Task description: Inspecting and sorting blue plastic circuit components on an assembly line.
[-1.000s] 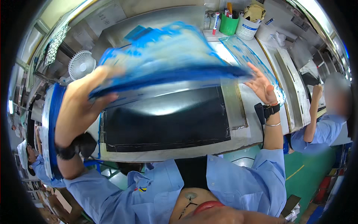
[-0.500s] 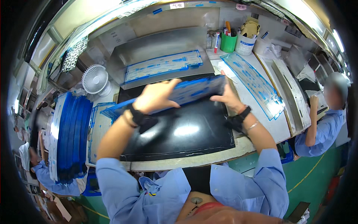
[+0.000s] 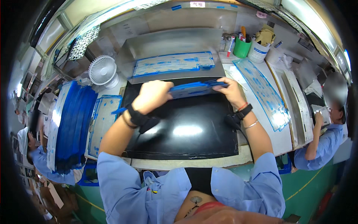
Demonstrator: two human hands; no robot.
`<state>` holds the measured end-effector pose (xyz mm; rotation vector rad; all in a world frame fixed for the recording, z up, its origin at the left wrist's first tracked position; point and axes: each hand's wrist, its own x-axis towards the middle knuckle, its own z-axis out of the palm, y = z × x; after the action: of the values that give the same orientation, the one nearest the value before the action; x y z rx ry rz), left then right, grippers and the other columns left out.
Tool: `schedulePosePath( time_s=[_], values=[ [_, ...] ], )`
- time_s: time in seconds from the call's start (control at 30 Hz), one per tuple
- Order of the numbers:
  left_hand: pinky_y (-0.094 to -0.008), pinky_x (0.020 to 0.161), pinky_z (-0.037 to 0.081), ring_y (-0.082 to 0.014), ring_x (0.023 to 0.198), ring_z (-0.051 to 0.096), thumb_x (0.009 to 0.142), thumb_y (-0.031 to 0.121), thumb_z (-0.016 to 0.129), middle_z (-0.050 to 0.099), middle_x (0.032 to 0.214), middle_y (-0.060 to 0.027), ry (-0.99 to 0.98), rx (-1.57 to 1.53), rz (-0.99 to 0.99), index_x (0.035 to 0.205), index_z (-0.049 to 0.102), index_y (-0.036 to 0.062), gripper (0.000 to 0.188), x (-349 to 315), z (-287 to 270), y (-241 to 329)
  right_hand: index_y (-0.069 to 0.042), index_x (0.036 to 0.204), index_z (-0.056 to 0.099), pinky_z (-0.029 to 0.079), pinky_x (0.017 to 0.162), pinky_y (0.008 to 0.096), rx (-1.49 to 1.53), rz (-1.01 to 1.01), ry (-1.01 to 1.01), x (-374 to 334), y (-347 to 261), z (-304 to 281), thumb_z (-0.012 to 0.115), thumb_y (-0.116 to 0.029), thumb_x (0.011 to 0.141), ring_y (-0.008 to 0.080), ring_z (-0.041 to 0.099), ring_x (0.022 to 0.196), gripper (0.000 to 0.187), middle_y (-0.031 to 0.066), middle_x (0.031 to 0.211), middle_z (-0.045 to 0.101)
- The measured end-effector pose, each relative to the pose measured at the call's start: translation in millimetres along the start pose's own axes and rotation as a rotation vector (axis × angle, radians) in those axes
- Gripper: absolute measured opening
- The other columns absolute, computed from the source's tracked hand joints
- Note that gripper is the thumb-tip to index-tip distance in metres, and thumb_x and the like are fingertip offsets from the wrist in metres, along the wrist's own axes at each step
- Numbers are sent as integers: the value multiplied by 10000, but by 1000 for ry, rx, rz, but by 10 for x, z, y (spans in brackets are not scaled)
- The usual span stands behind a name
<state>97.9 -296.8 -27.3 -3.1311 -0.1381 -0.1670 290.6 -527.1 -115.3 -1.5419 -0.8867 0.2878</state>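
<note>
Above a shiny black work mat (image 3: 186, 138), both hands hold a thin blue-edged panel (image 3: 194, 92), patchy grey and blue, tilted almost edge-on. My left hand (image 3: 153, 97) is closed over its left part, and a blue end sticks out beyond the left wrist. At the right end my right hand (image 3: 232, 91) grips the edge between thumb and fingers. Whether it is one panel or a few together I cannot tell. Behind the hands, a similar panel (image 3: 173, 65) leans on a grey metal sheet (image 3: 164, 41).
Left stand a stack of blue-edged sheets (image 3: 72, 125), a flat panel (image 3: 104, 123) and a white fan (image 3: 102, 71). Right lies another panel (image 3: 263, 93), with a green marker cup (image 3: 243, 47) and a white tub (image 3: 258, 51) behind. A co-worker (image 3: 320, 142) sits far right.
The held panel has turned more edge-on and shows less of its face. My right hand has shifted its grip along the right end. The whole view has swung slightly.
</note>
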Motion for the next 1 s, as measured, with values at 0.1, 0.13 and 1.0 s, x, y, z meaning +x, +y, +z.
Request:
schedulePosePath(
  time_s=[0.1, 0.13, 1.0],
  values=[
    [-413, 723, 510, -328, 824, 660, 780, 380, 704, 682, 847, -150, -25, -155, -10, 1057, 654, 94, 402, -156, -41, -598, -31, 893, 637, 471, 784, 237, 85, 102, -19, -7, 88, -235, 737, -58, 784, 94, 607, 804, 151, 26, 898, 675],
    [-413, 723, 510, -328, 824, 660, 780, 380, 704, 682, 847, -150, -21, -150, -34, 1057, 654, 94, 402, -132, -8, -596, -40, 962, 615, 480, 791, 236, 300, 116, 21, -30, 90, -197, 747, -61, 774, 87, 602, 829, 230, 24, 915, 663],
    [-454, 966, 436, -305, 1120, 582, 808, 303, 692, 612, 1205, -146, 396, -156, -118, 1319, 494, 123, 576, 375, 79, -1011, -42, 1190, 513, 478, 748, 228, 449, 170, -2, -130, 296, -108, 586, -164, 940, 91, 578, 808, 287, 42, 1000, 604]
  ],
)
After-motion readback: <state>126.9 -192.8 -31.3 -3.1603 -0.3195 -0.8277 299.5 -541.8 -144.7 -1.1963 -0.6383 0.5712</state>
